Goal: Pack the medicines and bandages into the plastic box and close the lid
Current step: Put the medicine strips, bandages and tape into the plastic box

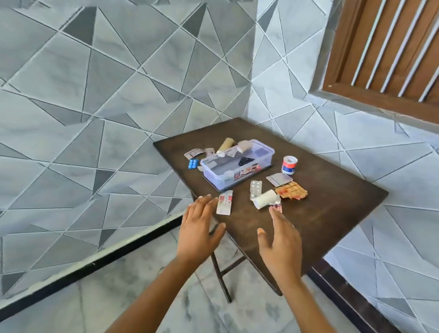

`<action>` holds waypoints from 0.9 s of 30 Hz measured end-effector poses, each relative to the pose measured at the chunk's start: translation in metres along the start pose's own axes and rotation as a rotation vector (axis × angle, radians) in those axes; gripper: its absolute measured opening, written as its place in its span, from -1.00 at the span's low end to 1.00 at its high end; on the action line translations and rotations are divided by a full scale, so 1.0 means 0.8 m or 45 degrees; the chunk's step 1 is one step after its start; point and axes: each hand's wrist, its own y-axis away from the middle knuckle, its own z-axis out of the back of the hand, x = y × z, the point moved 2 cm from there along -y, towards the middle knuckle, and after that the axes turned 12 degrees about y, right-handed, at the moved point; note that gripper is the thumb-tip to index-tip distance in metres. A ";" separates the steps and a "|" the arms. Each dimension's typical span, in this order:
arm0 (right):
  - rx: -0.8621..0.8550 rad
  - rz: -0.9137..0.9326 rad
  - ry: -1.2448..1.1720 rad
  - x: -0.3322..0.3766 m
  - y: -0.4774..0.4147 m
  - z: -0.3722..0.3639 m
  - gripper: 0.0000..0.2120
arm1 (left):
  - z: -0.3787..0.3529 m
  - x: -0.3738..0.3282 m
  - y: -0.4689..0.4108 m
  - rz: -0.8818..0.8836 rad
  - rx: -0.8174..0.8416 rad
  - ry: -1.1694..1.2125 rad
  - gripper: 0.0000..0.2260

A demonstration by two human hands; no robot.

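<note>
The box (235, 165) was clear plastic, rectangular with rounded corners, standing open on a dark wooden table (328, 209) with a few items inside. In front of it lay a foil strip (224, 202), a white bandage roll (265, 199) and an orange blister pack (291, 191); a tape roll (289, 165) stood right of it. The left hand (199, 230) and right hand (281, 246) hovered before it, fingers spread, holding nothing.

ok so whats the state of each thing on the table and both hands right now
plastic box: open, lid not on
white bandage roll: lying on its side, outside the box
tape roll: upright, outside the box
orange blister pack: flat on the table, torn
blue pills: left of the box
left hand: open, empty
right hand: open, empty
</note>
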 end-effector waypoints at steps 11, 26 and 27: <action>0.059 -0.065 0.102 0.070 -0.065 -0.089 -0.49 | 0.024 0.095 -0.094 0.015 0.056 0.066 -0.48; 0.143 -0.388 0.064 0.104 -0.196 -0.208 -0.51 | -0.010 0.185 -0.289 -0.114 0.271 0.096 -0.55; 0.131 -0.420 0.075 0.102 -0.200 -0.210 -0.52 | -0.017 0.186 -0.299 -0.138 0.298 0.122 -0.55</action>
